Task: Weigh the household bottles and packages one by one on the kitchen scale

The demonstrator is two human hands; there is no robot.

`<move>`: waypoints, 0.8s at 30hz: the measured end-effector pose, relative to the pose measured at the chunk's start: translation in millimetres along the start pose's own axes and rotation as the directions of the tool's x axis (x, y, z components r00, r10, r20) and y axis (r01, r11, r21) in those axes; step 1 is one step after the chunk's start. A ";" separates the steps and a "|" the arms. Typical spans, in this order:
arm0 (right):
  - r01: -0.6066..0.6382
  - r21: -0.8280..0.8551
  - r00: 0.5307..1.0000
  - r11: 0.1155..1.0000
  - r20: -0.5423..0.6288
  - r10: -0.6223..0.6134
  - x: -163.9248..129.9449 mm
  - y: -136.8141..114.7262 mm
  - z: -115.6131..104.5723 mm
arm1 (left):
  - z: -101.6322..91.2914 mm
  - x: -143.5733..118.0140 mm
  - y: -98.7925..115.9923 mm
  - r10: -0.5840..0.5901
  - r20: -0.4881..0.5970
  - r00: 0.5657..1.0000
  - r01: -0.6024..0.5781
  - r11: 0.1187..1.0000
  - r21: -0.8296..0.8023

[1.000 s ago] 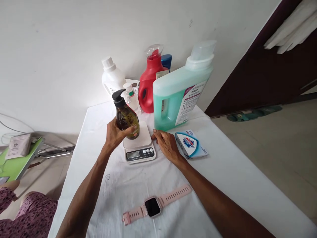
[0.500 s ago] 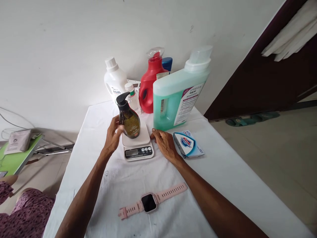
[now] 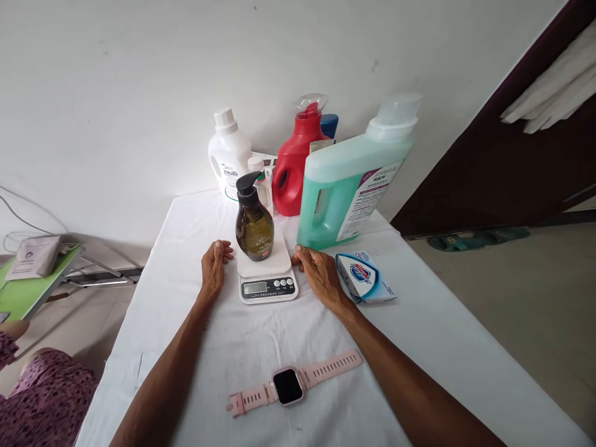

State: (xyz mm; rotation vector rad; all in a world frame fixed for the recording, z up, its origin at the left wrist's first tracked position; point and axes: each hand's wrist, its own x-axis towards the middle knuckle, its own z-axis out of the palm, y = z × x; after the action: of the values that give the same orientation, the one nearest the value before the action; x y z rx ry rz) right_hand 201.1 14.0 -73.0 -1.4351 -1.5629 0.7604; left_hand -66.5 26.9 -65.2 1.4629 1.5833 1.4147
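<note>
Brown pump bottle [image 3: 254, 223] stands upright on the white kitchen scale [image 3: 266, 273], nobody holding it. Left hand [image 3: 213, 267] flat on the white tablecloth [image 3: 419, 347] just left of the scale, fingers loosely curled, empty. Right hand [image 3: 320, 273] rests at the scale's right edge, relaxed, also empty. Soap box [image 3: 365, 277] beside the right hand. Green detergent jug [image 3: 349, 180], red bottle [image 3: 294, 174], white bottle [image 3: 229, 155] behind. Pink smartwatch [image 3: 291, 385] lies nearer the camera.

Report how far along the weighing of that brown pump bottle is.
Done: the brown pump bottle stands upright on the scale. In hand: nothing; the left hand and right hand lie open on the table beside the scale. Left: reading the display, too small to make out.
</note>
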 end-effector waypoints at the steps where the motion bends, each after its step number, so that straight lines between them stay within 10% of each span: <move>1: 0.002 -0.002 1.000 1.000 -0.001 -0.002 -0.3 -0.3 -0.1 | -0.2 0.3 0.3 -0.001 0.003 1.000 0.001 1.000 0.003; 24: -0.016 -0.023 1.000 1.000 0.000 0.016 0.3 -0.5 0.6 | 0.6 2.4 -4.5 -0.019 0.093 0.996 0.009 0.994 0.108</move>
State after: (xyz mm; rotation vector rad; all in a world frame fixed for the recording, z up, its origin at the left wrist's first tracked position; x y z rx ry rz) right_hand 200.3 14.3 -72.7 -1.4660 -1.5663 0.7547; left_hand -68.1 30.0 -69.0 1.5528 1.6297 1.2513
